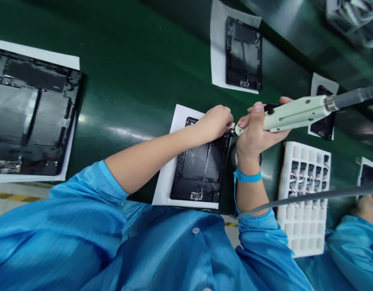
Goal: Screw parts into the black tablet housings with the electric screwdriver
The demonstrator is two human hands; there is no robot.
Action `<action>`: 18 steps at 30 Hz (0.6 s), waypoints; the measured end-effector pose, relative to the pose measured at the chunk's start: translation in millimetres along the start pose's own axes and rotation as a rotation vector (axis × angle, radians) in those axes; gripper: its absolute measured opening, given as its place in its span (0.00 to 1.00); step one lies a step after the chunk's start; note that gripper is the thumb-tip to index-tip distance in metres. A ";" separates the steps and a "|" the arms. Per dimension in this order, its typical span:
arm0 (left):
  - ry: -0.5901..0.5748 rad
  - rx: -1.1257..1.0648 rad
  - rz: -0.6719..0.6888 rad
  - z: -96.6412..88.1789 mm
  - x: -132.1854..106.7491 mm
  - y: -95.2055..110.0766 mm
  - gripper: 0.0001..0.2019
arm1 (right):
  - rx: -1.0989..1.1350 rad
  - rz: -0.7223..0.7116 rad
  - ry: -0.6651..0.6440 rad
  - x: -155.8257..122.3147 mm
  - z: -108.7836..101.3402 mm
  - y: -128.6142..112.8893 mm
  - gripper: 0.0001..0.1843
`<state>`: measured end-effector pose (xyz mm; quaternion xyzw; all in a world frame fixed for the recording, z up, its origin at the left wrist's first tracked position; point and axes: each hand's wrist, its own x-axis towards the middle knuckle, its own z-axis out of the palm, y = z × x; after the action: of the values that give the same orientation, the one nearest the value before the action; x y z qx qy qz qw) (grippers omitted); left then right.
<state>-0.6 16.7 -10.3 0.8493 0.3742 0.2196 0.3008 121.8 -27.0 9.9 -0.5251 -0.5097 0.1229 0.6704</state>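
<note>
The right hand point(255, 139) is clenched round the pale body of an electric screwdriver point(295, 116), with the thumb along the top and the fingers wrapped beneath. Its dark bit point(231, 132) points at the upper right corner of a black housing point(198, 169), which lies on a white sheet point(164, 182) at the centre of the frame. Whether the tip touches the housing is hidden by the hands. The left hand point(215, 123) lies curled over the same corner, just beside the bit, and seems to steady the housing. Whether it pinches anything small, I cannot tell.

For good work here, the bit is best kept square to the corner, with the driver's weight carried by the right wrist and the left hand firm so the housing cannot slide. A blue wrist strap point(247, 176) circles the right wrist. A foam tray point(295, 242) of small parts sits to the right on the green belt point(138, 81).
</note>
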 end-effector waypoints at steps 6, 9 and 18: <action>0.039 -0.007 0.035 2.7 4.0 -0.9 0.12 | 0.010 -0.004 0.032 -0.3 12.0 2.1 0.35; 0.030 0.053 0.032 -17.0 -12.8 9.0 0.10 | 0.039 0.048 0.040 9.4 2.5 -5.2 0.33; 0.312 -0.718 -0.656 -98.1 -210.6 13.9 0.21 | 0.057 0.021 0.358 16.6 -98.0 -7.2 0.29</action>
<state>-183.6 -118.5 38.8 0.4875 0.5623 0.3525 0.5674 206.3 -75.1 32.1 -0.5246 -0.3732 0.0488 0.7636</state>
